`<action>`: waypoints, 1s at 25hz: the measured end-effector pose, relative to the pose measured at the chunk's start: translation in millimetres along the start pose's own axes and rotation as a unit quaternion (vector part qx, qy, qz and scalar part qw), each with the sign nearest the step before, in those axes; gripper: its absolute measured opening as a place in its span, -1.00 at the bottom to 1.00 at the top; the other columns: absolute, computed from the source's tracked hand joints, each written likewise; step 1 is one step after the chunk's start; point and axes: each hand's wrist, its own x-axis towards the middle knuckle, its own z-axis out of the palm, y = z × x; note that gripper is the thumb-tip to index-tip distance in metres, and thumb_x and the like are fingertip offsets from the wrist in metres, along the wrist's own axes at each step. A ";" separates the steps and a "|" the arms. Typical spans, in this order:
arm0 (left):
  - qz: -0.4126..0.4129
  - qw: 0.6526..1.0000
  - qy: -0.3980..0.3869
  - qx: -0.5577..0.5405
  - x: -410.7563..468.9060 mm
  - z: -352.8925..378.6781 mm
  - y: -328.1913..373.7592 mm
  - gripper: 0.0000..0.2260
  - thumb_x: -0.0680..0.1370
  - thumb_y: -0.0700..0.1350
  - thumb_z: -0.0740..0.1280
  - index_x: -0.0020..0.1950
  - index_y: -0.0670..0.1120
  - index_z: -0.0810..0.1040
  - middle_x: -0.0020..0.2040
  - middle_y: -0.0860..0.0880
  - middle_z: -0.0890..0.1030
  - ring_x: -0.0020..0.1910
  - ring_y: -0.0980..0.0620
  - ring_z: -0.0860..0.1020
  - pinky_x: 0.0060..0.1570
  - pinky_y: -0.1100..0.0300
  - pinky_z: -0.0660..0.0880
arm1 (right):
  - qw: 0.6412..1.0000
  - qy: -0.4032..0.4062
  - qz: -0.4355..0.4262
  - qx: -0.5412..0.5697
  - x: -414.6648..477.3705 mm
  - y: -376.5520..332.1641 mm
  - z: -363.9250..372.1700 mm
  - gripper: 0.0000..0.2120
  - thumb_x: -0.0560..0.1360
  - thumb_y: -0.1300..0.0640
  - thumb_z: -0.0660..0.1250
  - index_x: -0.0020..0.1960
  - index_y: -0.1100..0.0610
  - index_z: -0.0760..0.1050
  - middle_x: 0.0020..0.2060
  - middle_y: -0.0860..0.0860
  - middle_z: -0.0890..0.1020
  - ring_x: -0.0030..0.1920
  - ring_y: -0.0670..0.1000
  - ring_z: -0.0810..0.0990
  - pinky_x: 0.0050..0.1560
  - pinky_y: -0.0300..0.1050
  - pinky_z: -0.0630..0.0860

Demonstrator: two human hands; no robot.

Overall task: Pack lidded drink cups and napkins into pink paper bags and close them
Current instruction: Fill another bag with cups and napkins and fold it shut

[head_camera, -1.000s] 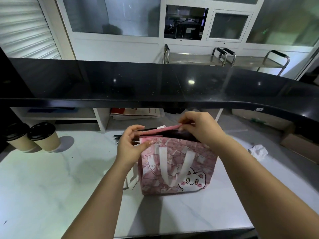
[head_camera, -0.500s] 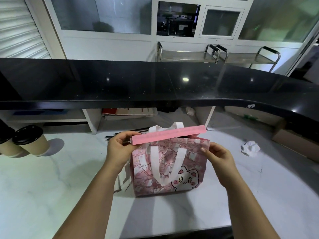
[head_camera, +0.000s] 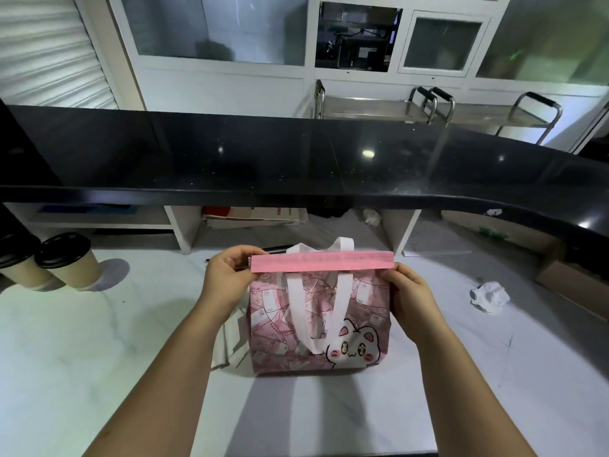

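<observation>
Since the frame half a second back, the right hand [head_camera: 408, 291] has climbed from the side wall of the pink paper bag printed with a white cartoon cat [head_camera: 349, 351] to its top right corner. The plain pink folded-over top strip [head_camera: 322, 262], then tilted, now lies level. I record the left hand [head_camera: 227, 278] unchanged at the strip's left end.

Hands: both are clamped on the bag, each pinching one end of the strip. The bag stands upright on the white marble-pattern worktop [head_camera: 82, 374], directly before the person. One of its flat white handles [head_camera: 316, 311] hangs down the front. The contents are hidden from me.

Risks, in my judgement:
- Only fingers hold the fold; let go before it is creased or fixed, the stiff paper may spring open.
- A harder pull at one end could skew the crease or tear a corner.
- Heavy downward pressure could bear on whatever lid sits inside.

Surroundings:
- Two tan paper cups with black lids [head_camera: 66, 262] stand well apart at the left edge, not yet packed.
- A sheaf of white paper [head_camera: 230, 341] lies just beside the bag's left wall.
- A crumpled white tissue [head_camera: 489, 296] lies to the right.
- A glossy black raised counter ledge [head_camera: 296, 159] spans the worktop.
- Stainless steel trolleys [head_camera: 372, 103] and white-framed windows lie beyond the ledge.
</observation>
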 end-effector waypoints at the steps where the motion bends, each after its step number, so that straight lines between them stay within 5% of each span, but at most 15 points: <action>1: -0.002 1.000 0.002 0.003 1.2 -0.4 0.1 -0.65 0.41 -0.39 0.44 -0.22 0.10 0.69 -0.17 0.06 0.70 -0.15 0.12 0.66 -0.29 0.32 0.56 | 1.000 0.003 -0.014 -0.010 1.7 0.4 1.2 -0.95 0.53 0.22 0.33 -0.06 0.18 0.56 -0.18 0.09 0.66 -0.15 0.10 0.61 -0.22 -0.08 0.57; 5: -0.006 1.000 -0.008 0.027 4.9 -1.9 3.2 -0.69 0.42 -0.39 0.44 -0.23 0.06 0.68 -0.21 0.07 0.70 -0.21 0.16 0.65 -0.31 0.34 0.54 | 0.992 -0.022 -0.102 -0.073 14.1 -11.0 0.1 -0.69 0.50 0.22 0.37 0.22 0.06 0.47 0.13 -0.05 0.61 0.08 -0.04 0.61 -0.06 -0.17 0.61; 10: 0.000 0.999 0.013 0.030 4.8 -3.1 4.9 -0.72 0.40 -0.39 0.46 -0.23 0.01 0.66 -0.26 0.07 0.70 -0.26 0.17 0.65 -0.34 0.37 0.53 | 0.975 -0.008 -0.151 -0.161 23.3 -18.9 -0.1 -0.75 0.46 0.45 0.35 -0.15 0.11 0.58 -0.28 -0.09 0.69 -0.23 -0.12 0.65 -0.25 -0.28 0.57; 13: 0.001 0.999 0.024 0.032 1.6 -0.6 1.5 -0.74 0.41 -0.39 0.45 -0.23 0.00 0.65 -0.27 0.07 0.70 -0.25 0.15 0.66 -0.35 0.36 0.54 | 0.955 0.038 -0.219 -0.197 22.4 -9.1 -0.9 -0.63 0.41 0.50 0.34 -0.21 0.01 0.55 -0.32 -0.12 0.66 -0.29 -0.19 0.61 -0.28 -0.32 0.55; 16: 0.027 1.000 0.001 0.000 0.5 -1.9 2.2 -0.67 0.38 -0.42 0.45 -0.27 0.04 0.64 -0.21 0.03 0.70 -0.15 0.09 0.67 -0.26 0.30 0.58 | 0.905 0.043 -0.298 -0.301 19.3 -2.1 -7.3 -0.53 0.40 0.44 0.39 -0.09 -0.16 0.45 -0.21 -0.15 0.61 -0.23 -0.19 0.58 -0.20 -0.33 0.51; 20: 0.077 0.995 -0.034 0.059 -1.1 -9.5 4.3 -0.62 0.35 -0.47 0.44 -0.34 0.04 0.65 -0.17 0.07 0.69 -0.08 0.08 0.65 -0.14 0.22 0.62 | 0.738 -0.025 -0.469 -0.485 20.0 -5.7 -21.9 -0.74 0.35 0.51 0.43 -0.06 0.24 0.57 -0.12 0.02 0.61 -0.15 -0.02 0.56 -0.09 -0.24 0.50; 25: 0.187 0.939 -0.069 0.282 -14.0 -24.1 17.7 -0.76 0.29 -0.02 0.59 -0.14 0.20 0.63 -0.11 0.27 0.65 -0.03 0.28 0.56 0.00 0.48 0.41 | 0.743 -0.033 -0.443 -0.500 1.4 -21.3 -21.4 -0.86 0.40 0.13 0.47 -0.09 0.17 0.62 -0.08 -0.05 0.64 -0.15 -0.05 0.58 -0.06 -0.29 0.49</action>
